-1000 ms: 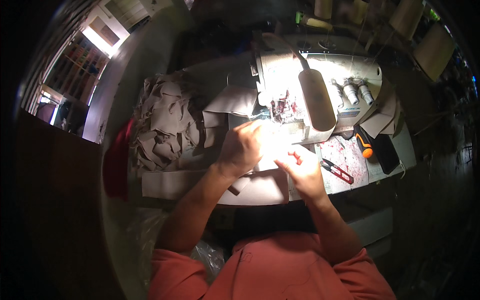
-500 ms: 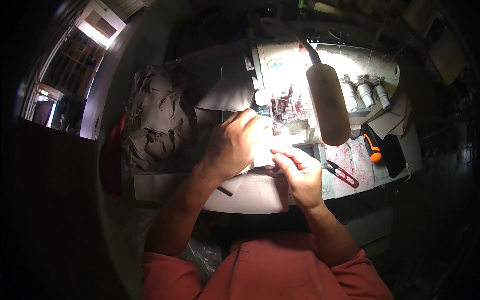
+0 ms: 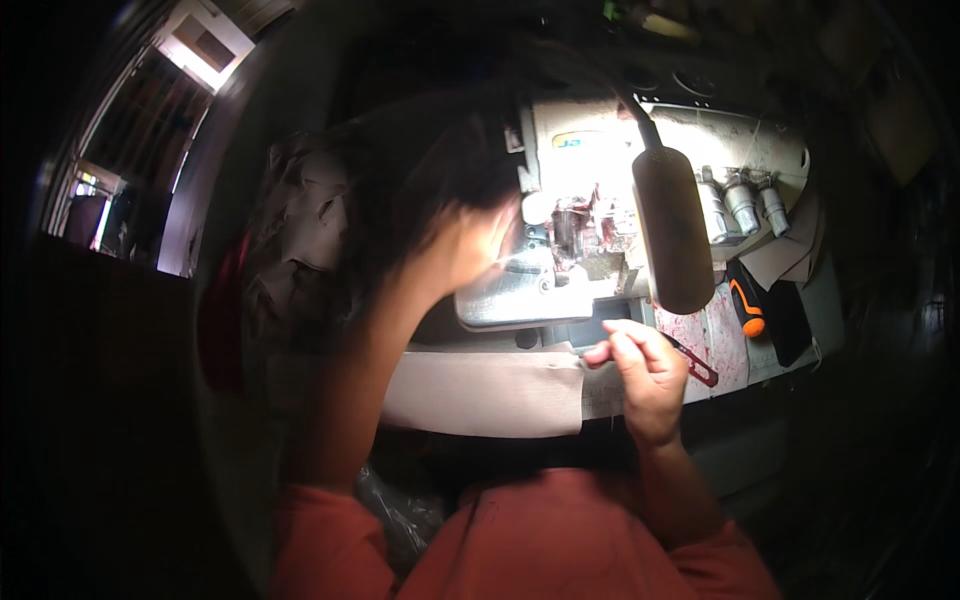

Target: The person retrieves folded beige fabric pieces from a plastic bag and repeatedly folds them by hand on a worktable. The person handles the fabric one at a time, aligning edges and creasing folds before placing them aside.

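Observation:
My left hand (image 3: pixel 470 245) is smeared by motion beside the left end of the lit sewing machine (image 3: pixel 590 215); its fingers cannot be made out. My right hand (image 3: pixel 650 380) is in front of the machine, above the table's front edge. Its fingers are curled in toward the thumb, and whatever they may hold is too small to tell. A pale fabric piece (image 3: pixel 480 390) lies along the front edge, between my forearms. The shiny metal bed plate (image 3: pixel 520 300) of the machine shows between my hands.
At left is a heap of pale fabric pieces (image 3: pixel 315 210). A lamp head (image 3: pixel 675 230) hangs over the machine. To the right are red-handled thread snips (image 3: pixel 703 372), an orange-and-black tool (image 3: pixel 745 305), a dark flat object (image 3: pixel 790 325) and more fabric (image 3: pixel 785 250).
My hands have parted: the left has moved up and left, blurred, and the right has drawn right and nearer me. The piece between them has left the bed plate, now uncovered.

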### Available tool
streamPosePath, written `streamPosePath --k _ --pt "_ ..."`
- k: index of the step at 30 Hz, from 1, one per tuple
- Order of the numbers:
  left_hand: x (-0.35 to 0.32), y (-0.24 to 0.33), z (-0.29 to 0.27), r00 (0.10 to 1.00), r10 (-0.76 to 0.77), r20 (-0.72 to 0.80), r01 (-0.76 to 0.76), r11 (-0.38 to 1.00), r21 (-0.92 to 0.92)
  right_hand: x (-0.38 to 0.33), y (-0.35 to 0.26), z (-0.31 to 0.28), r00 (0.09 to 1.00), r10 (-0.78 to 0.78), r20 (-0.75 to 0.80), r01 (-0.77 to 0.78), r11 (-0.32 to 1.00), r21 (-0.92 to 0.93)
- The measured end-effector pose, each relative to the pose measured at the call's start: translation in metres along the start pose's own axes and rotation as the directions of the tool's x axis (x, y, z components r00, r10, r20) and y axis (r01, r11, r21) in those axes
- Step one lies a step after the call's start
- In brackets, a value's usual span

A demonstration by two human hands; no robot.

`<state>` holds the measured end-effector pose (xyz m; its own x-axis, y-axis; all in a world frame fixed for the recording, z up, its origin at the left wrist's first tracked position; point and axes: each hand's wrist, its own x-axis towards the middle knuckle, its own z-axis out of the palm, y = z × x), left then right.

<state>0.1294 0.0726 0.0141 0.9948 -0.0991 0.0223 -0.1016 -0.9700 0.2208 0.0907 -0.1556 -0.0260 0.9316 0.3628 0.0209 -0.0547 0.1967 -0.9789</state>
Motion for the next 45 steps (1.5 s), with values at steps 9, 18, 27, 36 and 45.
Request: streamPosePath --k 9,18,27,36,45 --pt "-0.007 -0.026 -0.003 0.805 -0.058 -0.59 -0.088 0.973 -0.215 -0.009 -0.006 0.003 0.983 0.087 0.163 0.009 0.856 -0.517" --pt "-0.111 0.075 0.029 0.917 0.012 -0.4 -0.233 0.829 -0.509 -0.016 -0.012 0.004 0.802 -0.471 0.367 0.596 0.593 -0.542" --pt "-0.113 0.071 0.034 0.847 0.085 -0.524 -0.378 0.79 -0.483 -0.019 -0.028 0.009 0.919 -0.147 0.366 0.307 0.848 -0.431" --pt "-0.184 0.105 0.023 0.974 0.069 0.218 0.18 0.356 -0.917 -0.025 -0.05 0.04 0.987 0.057 0.153 -0.042 0.994 -0.097" --pt "-0.196 -0.019 -0.02 0.334 -0.902 -0.274 -0.613 0.013 -0.79 -0.02 -0.032 0.021 0.903 0.344 0.258 -0.415 0.851 0.32"
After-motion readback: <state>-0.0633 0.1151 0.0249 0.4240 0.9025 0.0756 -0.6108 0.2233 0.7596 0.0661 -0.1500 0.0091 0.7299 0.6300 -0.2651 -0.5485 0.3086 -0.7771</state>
